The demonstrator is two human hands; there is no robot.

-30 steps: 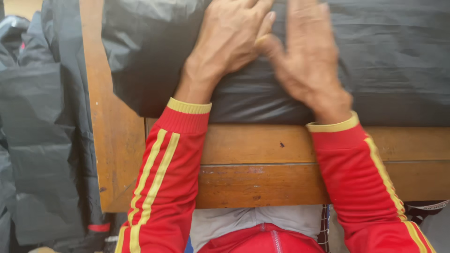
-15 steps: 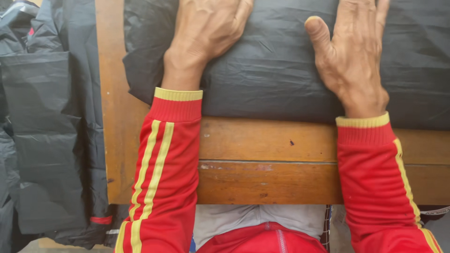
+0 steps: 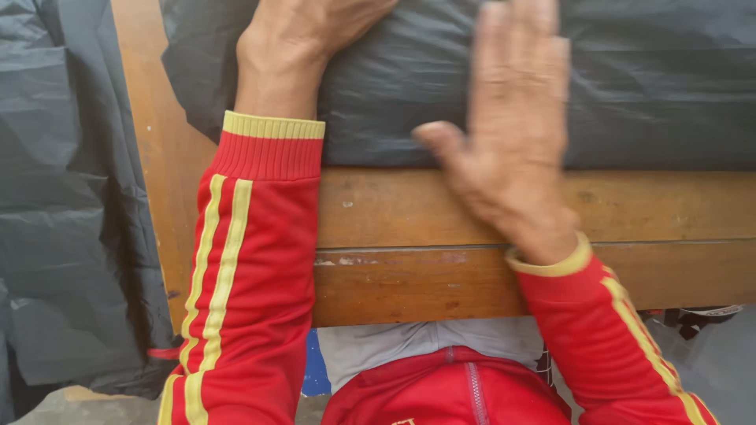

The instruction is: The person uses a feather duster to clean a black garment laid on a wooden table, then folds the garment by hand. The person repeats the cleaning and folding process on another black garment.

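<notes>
A black plastic sheet (image 3: 646, 79) lies spread over the far part of a wooden table (image 3: 394, 236). My left hand (image 3: 307, 31) rests flat on the sheet near its left end, fingers out of view past the top edge. My right hand (image 3: 512, 142) is open and blurred, fingers spread, its palm over the sheet's near edge and its heel over the bare wood. Neither hand holds anything. Both arms wear red sleeves with yellow stripes and cuffs.
More black plastic (image 3: 63, 197) hangs in a heap at the left, beside the table's left edge. The table's front edge (image 3: 409, 287) is close to my body. A grey floor (image 3: 724, 362) shows at the lower right.
My right hand has slid back toward me and to the left, from flat on the sheet to its near edge. The left hand stays pressed on the sheet.
</notes>
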